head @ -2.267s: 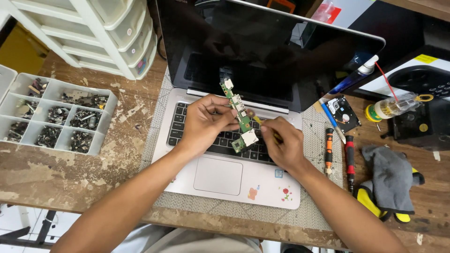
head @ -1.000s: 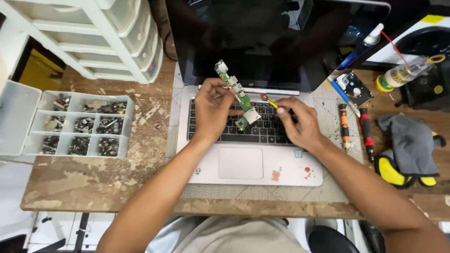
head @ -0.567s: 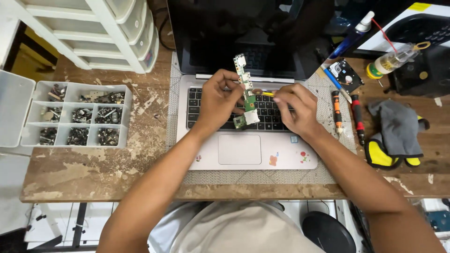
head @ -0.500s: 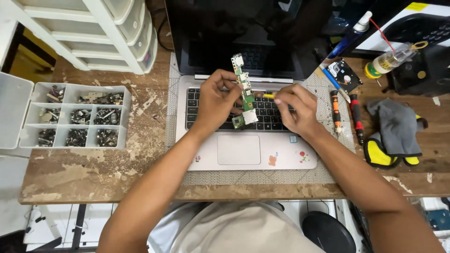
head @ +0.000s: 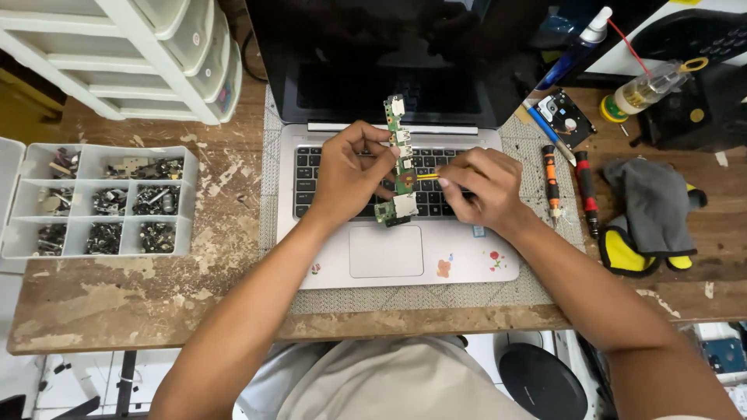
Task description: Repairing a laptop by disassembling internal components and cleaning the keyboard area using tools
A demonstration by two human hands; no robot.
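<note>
The left hand (head: 354, 171) pinches a long green circuit board (head: 401, 159) just above the laptop (head: 405, 257) keyboard. The right hand (head: 478, 187) pinches a small yellow tool (head: 427, 176) whose tip touches the board. A parts tray (head: 97, 198) sits left of the laptop.

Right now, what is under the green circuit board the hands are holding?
The laptop keyboard lies under the circuit board. The left hand and right hand cover many keys.

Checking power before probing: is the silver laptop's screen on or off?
Off, by the look: silver laptop lid is open, but its screen is uniformly dark.
</note>
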